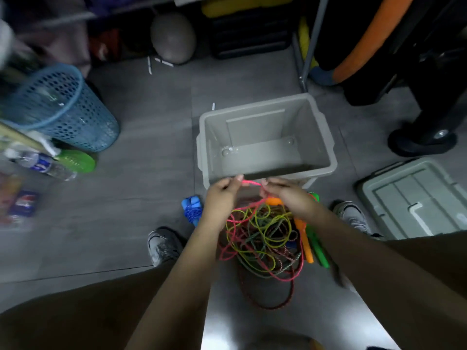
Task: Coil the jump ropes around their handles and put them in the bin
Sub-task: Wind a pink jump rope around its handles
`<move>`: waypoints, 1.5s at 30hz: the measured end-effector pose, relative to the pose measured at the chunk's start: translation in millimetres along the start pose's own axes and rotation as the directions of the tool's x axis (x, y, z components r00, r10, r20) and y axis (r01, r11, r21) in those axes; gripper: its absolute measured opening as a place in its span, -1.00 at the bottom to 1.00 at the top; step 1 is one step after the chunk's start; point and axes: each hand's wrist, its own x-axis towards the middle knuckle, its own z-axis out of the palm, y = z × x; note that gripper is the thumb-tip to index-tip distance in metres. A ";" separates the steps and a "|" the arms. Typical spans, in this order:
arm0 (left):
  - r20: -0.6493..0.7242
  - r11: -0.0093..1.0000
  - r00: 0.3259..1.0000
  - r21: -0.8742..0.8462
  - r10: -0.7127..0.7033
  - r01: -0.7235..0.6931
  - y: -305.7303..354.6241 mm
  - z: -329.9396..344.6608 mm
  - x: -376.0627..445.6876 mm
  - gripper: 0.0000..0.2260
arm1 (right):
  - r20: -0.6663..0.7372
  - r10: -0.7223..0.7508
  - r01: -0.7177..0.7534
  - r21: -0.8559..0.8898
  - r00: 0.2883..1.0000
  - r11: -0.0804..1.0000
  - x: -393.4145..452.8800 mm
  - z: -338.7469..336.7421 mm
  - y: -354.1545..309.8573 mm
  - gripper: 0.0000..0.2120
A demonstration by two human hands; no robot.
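A grey bin [323, 137] stands open on the floor in front of me, with nothing inside. Just before its near rim my left hand [222, 198] and my right hand [288, 195] pinch a short stretch of pink rope [250, 183] between them. Below the hands lies a tangle of jump ropes [262, 241] in pink, yellow, green and dark red. Orange handles [304, 238] and green handles [319, 251] lie along its right side. A blue rope coiled round its handles [193, 209] lies left of my left hand.
The bin's grey lid [414, 195] lies on the floor at right. A blue mesh basket [63, 109] leans at left, with a green disc [75, 160] and a water bottle [43, 165] below it. My shoes [163, 245] flank the ropes. A black stand base [422, 140] sits back right.
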 end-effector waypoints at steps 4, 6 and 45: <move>-0.008 0.988 0.993 -0.092 0.122 -0.122 60.4 -19.9 -18.7 -0.70 | -0.005 -0.157 0.157 0.034 0.988 0.987 -24.7 -12.7 -71.7 -0.78; 0.007 0.972 0.986 -0.167 0.167 -0.163 93.6 -27.0 -29.4 -0.68 | -0.023 -0.226 0.227 0.024 0.974 0.974 -38.5 -18.6 -107.4 -0.78; 0.515 0.999 0.857 0.035 -0.038 0.024 71.6 15.9 -31.5 -0.90 | -0.122 -0.064 0.093 0.249 0.991 0.964 -55.8 -52.4 -103.5 -0.85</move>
